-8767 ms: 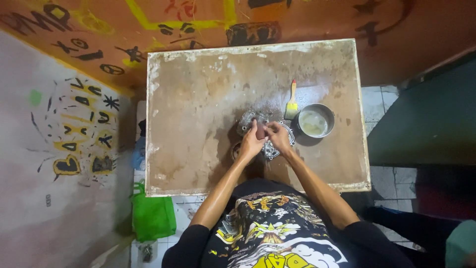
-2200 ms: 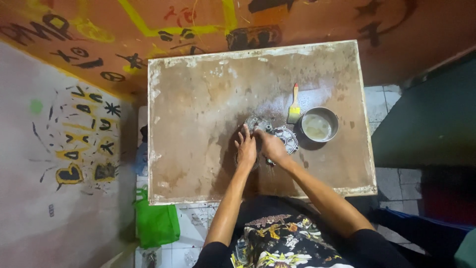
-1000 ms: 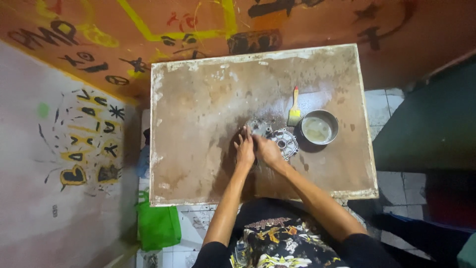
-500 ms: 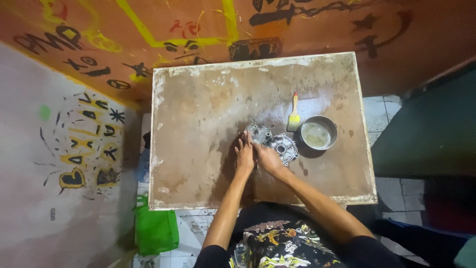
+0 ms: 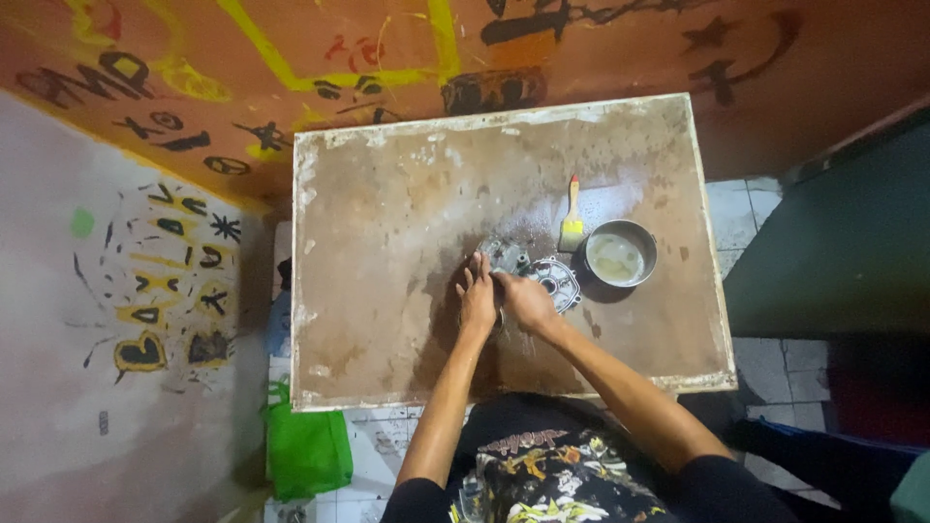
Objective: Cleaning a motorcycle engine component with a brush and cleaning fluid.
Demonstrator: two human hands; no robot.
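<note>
Together, both hands' fingers (image 5: 477,269) close on a grey metal part (image 5: 506,256) lying just beyond them, beside a round cover (image 5: 554,282).

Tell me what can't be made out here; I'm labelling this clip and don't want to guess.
Head view, the only one:
- What the left hand and right hand press on: covered by the hands themselves.
- The grey metal parts: too small to show detail, partly behind the fingers.
- The pale contents of the metal bowl: too small to identify.
- The green bag: its top is hidden under the table edge.
</note>
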